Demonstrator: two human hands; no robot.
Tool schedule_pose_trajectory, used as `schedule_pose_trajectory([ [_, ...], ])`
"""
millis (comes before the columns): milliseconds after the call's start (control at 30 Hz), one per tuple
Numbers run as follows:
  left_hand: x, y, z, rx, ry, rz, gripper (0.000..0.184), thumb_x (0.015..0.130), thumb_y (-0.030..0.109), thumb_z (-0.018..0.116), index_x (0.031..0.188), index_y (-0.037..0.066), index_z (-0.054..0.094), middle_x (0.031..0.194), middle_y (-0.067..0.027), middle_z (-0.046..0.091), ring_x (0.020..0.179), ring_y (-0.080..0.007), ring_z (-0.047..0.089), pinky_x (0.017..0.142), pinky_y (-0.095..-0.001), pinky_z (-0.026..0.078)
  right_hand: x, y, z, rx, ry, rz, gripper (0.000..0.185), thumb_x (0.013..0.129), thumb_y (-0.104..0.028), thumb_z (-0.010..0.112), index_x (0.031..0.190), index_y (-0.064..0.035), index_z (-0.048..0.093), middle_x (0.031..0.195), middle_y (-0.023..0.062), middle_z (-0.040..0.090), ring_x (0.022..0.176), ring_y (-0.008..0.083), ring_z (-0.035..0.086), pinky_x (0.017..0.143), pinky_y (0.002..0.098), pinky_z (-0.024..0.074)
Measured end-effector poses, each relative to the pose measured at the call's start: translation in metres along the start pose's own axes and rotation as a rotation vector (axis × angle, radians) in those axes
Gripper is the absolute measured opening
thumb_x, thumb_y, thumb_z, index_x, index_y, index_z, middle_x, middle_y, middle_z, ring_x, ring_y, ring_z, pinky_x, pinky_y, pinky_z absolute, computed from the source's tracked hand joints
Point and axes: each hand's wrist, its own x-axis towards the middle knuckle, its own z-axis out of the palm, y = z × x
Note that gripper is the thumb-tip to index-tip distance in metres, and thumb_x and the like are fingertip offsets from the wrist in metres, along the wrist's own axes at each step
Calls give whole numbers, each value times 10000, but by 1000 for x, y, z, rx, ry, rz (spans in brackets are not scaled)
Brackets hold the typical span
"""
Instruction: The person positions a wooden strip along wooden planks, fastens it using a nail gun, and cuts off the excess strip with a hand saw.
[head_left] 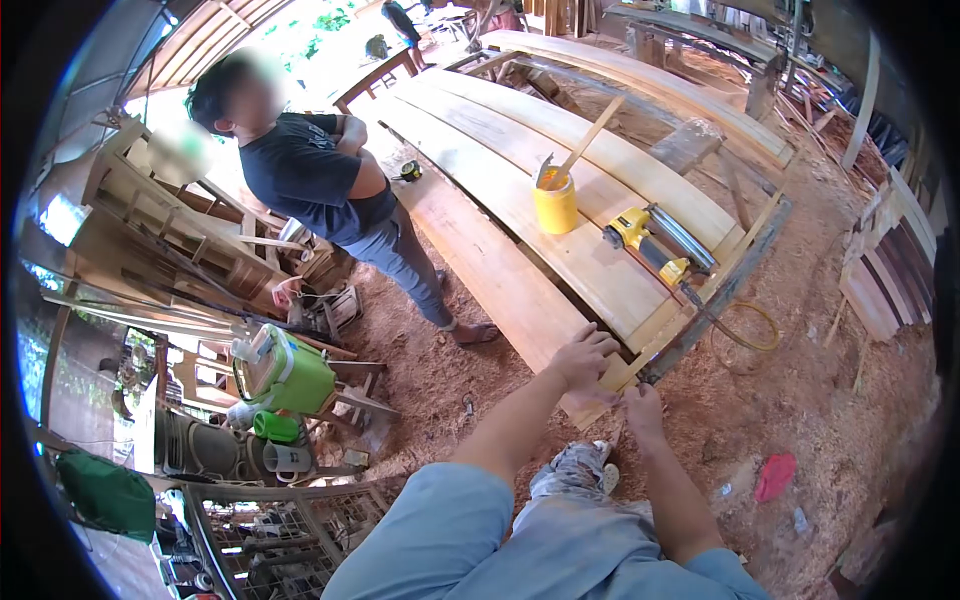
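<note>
My left hand [587, 360] lies over the near end of a pale wooden plank [490, 255], its fingers stretched across the board's edge. Beside it, at the corner of the frame under the boards, my right hand [643, 406] is closed; whatever its fingers grip is too small to make out. A yellow nail gun [632, 230] with a silver magazine rests on the boards ahead of my hands, its hose running off the near edge. Farther up stands a yellow tub [556, 205] holding a wooden stick [592, 135]. A tape measure [409, 171] sits on the left plank.
A person [310, 170] stands with folded arms at the left side of the boards. Behind my left arm are a green cooler [300, 375] and a green jug [275, 427]. Sawdust covers the floor, where a red scrap [775, 478] lies. Wood strips [890, 270] lean at right.
</note>
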Motion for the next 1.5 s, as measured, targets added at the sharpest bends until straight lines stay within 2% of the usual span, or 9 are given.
schedule_pose_trajectory([
  [667, -1, -3, 4, -36, 20, 21, 566, 622, 683, 791, 609, 123, 708, 1320, -54, 599, 1370, -269, 434, 1231, -523, 202, -12, -14, -4, -172, 50, -122, 394, 903, -248, 553, 1105, 62, 688, 918, 165, 733, 836, 240, 689, 760, 384, 526],
  [733, -1, -2, 2, -16, 54, 32, 579, 630, 694, 782, 607, 120, 711, 1317, -50, 594, 1353, -273, 442, 1212, -523, 221, -4, 4, -1, 86, -24, -80, 409, 904, -262, 553, 1143, 39, 693, 938, 166, 739, 838, 247, 693, 782, 381, 532],
  [833, 0, -4, 5, 53, 41, 29, 641, 634, 701, 774, 724, 67, 764, 1328, -70, 587, 1342, -297, 442, 1202, -512, 223, -2, 19, -7, 123, -3, -101, 389, 917, -293, 580, 1107, 21, 710, 883, 112, 720, 770, 199, 672, 702, 348, 531],
  [900, -1, 0, 2, 30, 36, 32, 648, 631, 696, 779, 746, 59, 769, 1331, -71, 586, 1346, -294, 439, 1202, -503, 224, -8, -1, -23, 222, -248, 108, 216, 986, -234, 571, 1024, -42, 661, 830, -2, 620, 675, 80, 549, 590, 236, 431],
  [1033, -1, 2, 0, 41, 48, 13, 658, 636, 683, 780, 767, 38, 774, 1329, -70, 591, 1358, -279, 433, 1215, -482, 224, -12, -40, -23, 296, -100, 120, 185, 977, -248, 621, 999, -67, 653, 788, -17, 583, 632, 74, 516, 557, 221, 396],
  [1100, -2, 5, -2, 30, 41, -1, 654, 639, 675, 780, 765, 33, 772, 1325, -66, 595, 1358, -277, 434, 1223, -479, 220, 2, -37, -21, 272, -169, 50, 388, 925, -294, 688, 1144, 25, 669, 842, 54, 663, 696, 123, 617, 568, 271, 484],
  [1200, 0, 8, -7, 38, 47, -17, 619, 644, 653, 779, 716, 38, 754, 1313, -54, 604, 1352, -266, 447, 1239, -484, 213, 9, -32, -3, 203, -183, -96, 264, 940, -202, 701, 1122, -19, 643, 880, 22, 667, 672, 88, 584, 580, 241, 454],
  [1300, 1, 10, -13, 64, -92, -61, 579, 674, 661, 739, 736, 87, 778, 1364, -41, 576, 1403, -249, 393, 1257, -471, 168, 6, -38, 7, 171, -126, 71, 289, 933, -175, 708, 1158, -6, 642, 921, 40, 689, 716, 99, 626, 583, 265, 494],
  [1500, 3, 8, -12, 68, -104, -61, 567, 668, 659, 733, 731, 97, 776, 1377, -33, 575, 1400, -233, 403, 1255, -484, 183, 15, -36, 7, 131, -137, 26, 229, 940, -176, 707, 1090, -6, 669, 905, 51, 695, 684, 126, 654, 552, 279, 518],
])
